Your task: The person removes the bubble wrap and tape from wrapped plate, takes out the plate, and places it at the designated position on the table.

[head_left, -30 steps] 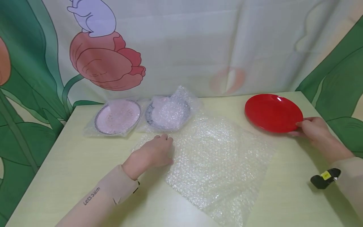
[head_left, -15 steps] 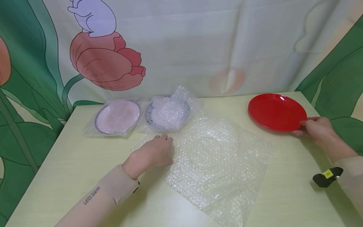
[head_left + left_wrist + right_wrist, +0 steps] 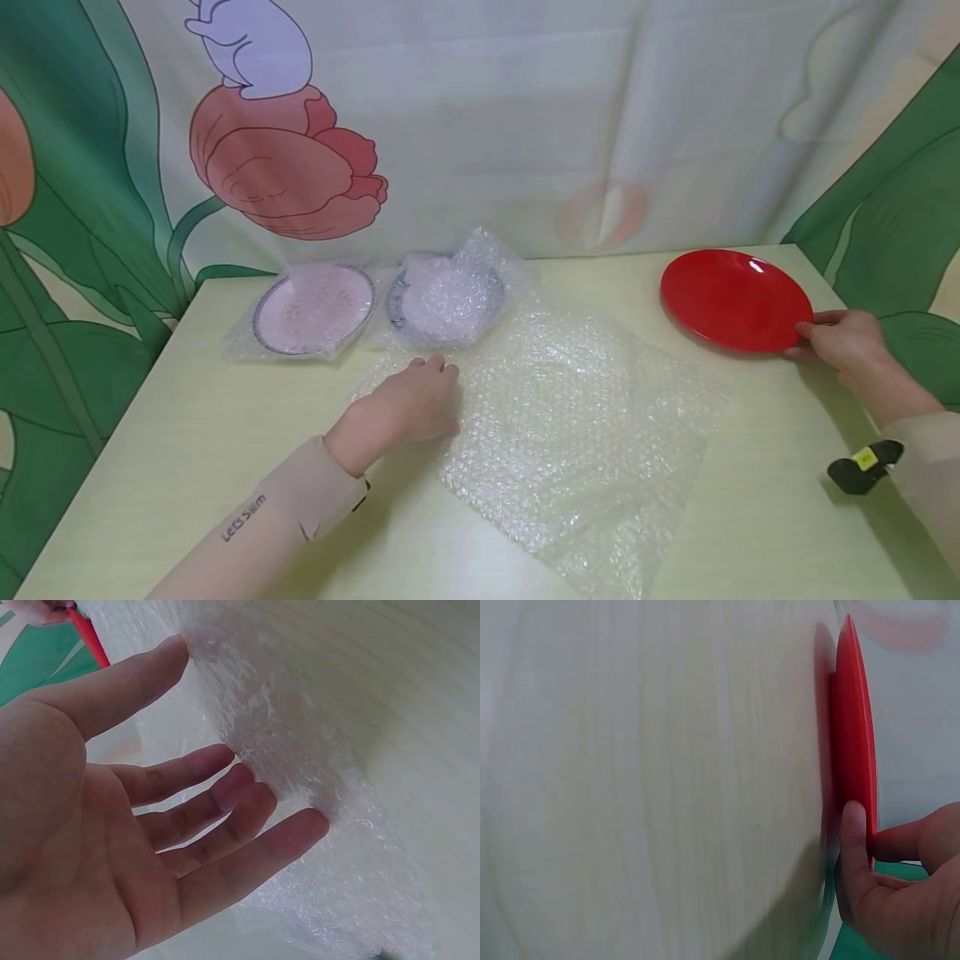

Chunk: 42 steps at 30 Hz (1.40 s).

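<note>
At lower centre, a bubble-wrap sheet (image 3: pixel 577 442) lies on the table (image 3: pixel 225 433). Left of centre, the left hand (image 3: pixel 405 407) has its grip released, fingertips (image 3: pixel 306 826) apparently touching the sheet. At right, the right hand (image 3: pixel 846 340) has its grip clasping a red plate (image 3: pixel 735 300). Beyond, at centre left, lie a pinkish wrapped plate (image 3: pixel 315 308) and a blue-rimmed wrapped plate (image 3: pixel 446 298).

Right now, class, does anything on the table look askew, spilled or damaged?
Nothing looks spilled or broken. The loose bubble wrap lies askew to the edges of the table, and the wrapping on the middle plate bunches into a peak behind, looking untidy.
</note>
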{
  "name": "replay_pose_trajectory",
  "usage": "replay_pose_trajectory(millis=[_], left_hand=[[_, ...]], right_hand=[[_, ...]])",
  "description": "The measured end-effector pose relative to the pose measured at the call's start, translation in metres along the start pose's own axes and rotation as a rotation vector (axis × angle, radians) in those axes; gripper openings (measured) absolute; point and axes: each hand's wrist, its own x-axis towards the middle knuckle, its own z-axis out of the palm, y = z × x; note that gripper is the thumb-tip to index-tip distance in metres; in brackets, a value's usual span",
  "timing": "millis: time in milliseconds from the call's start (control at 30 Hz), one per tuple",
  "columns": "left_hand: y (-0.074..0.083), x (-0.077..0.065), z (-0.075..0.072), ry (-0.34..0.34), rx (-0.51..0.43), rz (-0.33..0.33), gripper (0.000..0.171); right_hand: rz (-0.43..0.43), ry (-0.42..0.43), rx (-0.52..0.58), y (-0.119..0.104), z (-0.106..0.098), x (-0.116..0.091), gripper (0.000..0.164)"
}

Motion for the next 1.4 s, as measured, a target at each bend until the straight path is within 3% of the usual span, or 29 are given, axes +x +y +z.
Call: replay_pose_trajectory(millis=[167, 433, 733, 867, 1167, 1300, 1400], left_hand=[[0.000, 0.000, 0.001, -0.002, -0.004, 0.000, 0.060], [-0.001, -0.001, 0.000, 0.002, 0.009, 0.004, 0.061], [-0.002, -0.002, 0.000, 0.009, 0.008, 0.014, 0.060], [-0.002, -0.001, 0.000, 0.002, 0.000, 0.007, 0.060], [0.000, -0.002, 0.000, -0.006, 0.016, -0.001, 0.061], [0.001, -0.002, 0.000, -0.013, 0.013, -0.009, 0.062], [0.001, -0.002, 0.000, -0.016, 0.012, -0.011, 0.064]], right_hand=[[-0.023, 0.025, -0.085, 0.001, -0.001, 0.002, 0.061], [-0.156, 0.082, -0.346, -0.005, 0.003, -0.004, 0.060], [-0.265, 0.175, -0.424, -0.022, 0.028, -0.015, 0.080], [-0.352, 0.178, -0.472, -0.034, 0.041, -0.022, 0.080], [-0.593, 0.030, -0.541, -0.059, 0.076, -0.047, 0.067], [-0.751, -0.071, -0.608, -0.067, 0.095, -0.060, 0.056], [-0.817, -0.170, -0.639, -0.069, 0.110, -0.071, 0.052]])
